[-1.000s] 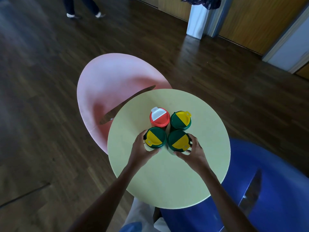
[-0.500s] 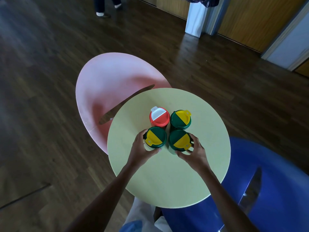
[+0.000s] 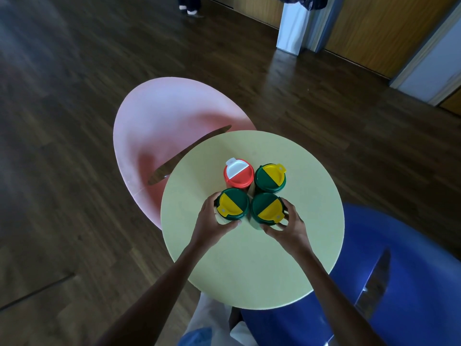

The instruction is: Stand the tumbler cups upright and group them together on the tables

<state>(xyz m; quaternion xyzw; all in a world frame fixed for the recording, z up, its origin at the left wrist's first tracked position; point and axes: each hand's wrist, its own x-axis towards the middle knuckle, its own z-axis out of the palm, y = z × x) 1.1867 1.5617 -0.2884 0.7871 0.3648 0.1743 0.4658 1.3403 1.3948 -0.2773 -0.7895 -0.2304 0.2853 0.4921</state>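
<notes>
Left hand curled around the near-left cup, right hand wrapped on the near-right cup, each grip closed on its cup's side. Both upright, lids touching, on the round yellow surface. Just beyond, red cup and another green cup (also upright), packed into a tight square of four. Grouping step, seemingly at its end. Next: ease both grips off without tipping anything. Farther out, pink surface bare.

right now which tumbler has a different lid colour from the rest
The far-left tumbler: its lid is red with a white flap, while the other three lids are green and yellow.
</notes>
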